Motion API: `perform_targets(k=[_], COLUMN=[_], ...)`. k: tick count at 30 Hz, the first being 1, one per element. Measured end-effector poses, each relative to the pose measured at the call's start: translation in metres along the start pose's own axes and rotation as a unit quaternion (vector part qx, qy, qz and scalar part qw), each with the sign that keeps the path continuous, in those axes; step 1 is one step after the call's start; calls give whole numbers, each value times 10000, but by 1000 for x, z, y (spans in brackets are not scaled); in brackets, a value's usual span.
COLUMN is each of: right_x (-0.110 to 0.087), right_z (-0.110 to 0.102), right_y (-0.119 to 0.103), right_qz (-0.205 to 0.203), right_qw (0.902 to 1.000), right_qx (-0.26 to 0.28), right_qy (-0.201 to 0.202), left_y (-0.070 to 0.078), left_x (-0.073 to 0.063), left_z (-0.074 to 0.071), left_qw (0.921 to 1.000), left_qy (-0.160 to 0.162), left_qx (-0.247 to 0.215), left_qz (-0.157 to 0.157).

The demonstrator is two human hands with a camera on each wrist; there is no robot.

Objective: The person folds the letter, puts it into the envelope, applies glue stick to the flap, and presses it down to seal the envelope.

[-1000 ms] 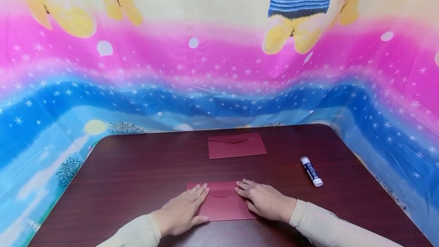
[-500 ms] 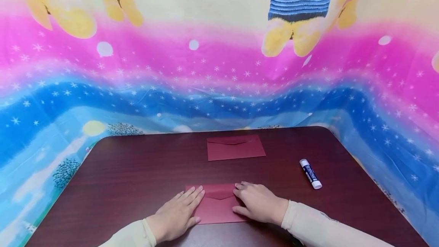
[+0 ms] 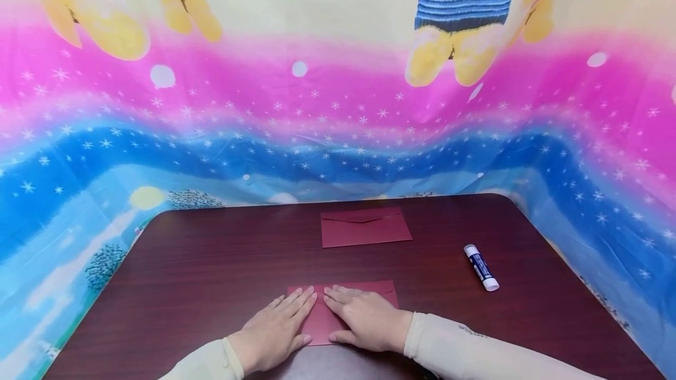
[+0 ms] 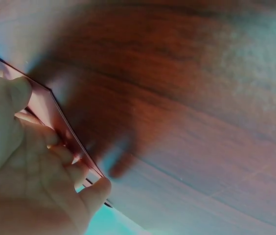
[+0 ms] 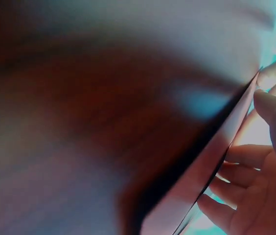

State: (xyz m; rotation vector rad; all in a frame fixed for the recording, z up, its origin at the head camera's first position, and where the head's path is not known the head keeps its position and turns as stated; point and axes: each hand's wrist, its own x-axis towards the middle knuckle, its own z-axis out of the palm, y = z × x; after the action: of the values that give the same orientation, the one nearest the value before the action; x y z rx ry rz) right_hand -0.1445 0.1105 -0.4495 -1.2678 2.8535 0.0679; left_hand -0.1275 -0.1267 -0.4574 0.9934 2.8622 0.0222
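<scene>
A dark red envelope (image 3: 318, 326) lies flat near the table's front edge, its flap folded down. My left hand (image 3: 274, 330) rests on its left part, fingers straight. My right hand (image 3: 369, 316) lies across its middle with the fingers stretched out, close beside the left fingertips; it covers most of the flap. In the left wrist view the left hand (image 4: 35, 166) lies along the envelope (image 4: 55, 115). From the right wrist view, the right hand (image 5: 255, 181) has its fingers spread on the envelope (image 5: 187, 186).
A second dark red envelope (image 3: 367, 232) lies farther back on the dark wooden table (image 3: 222, 251). A glue stick (image 3: 481, 268) with white ends and a dark blue label lies to the right. A printed cloth (image 3: 338, 104) hangs around the table's back and sides.
My right hand has slid left over the envelope, from its right part to its middle, near the left hand. The left hand has barely moved. The far envelope and glue stick stay put.
</scene>
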Motion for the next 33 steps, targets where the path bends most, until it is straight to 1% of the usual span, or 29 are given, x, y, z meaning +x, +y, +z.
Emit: perform_targets(k=[2,5,10,15,18,22,28,33], right_x=[-3,-10,-25,-44,-53,-58,-59,-58], right_z=[-1,-1,-3,-7,-8,-8,-6,-4], right_y=[5,14,32,52,62,67,67,65], right_qz=[22,77,387,696,780,796,815,776], right_qw=[9999,9995,9967,9933,9925,9926,9927,9934], right_qx=[120,295,650,844,874,871,842,810], right_qy=[-42,-117,-297,-372,-336,-303,-298,-256], left_y=[0,0,0,-1,-1,-1,-1,-1], left_x=[0,0,0,0,-1,-1,0,-1], left_z=[0,0,-1,-2,-3,-3,-2,-1], left_qw=[10000,9996,9987,9988,9990,9992,9992,9995], left_qy=[30,132,284,284,264,241,272,259], left_qx=[81,222,371,358,333,294,253,123], left_qz=[-11,60,182,171,154,135,152,140])
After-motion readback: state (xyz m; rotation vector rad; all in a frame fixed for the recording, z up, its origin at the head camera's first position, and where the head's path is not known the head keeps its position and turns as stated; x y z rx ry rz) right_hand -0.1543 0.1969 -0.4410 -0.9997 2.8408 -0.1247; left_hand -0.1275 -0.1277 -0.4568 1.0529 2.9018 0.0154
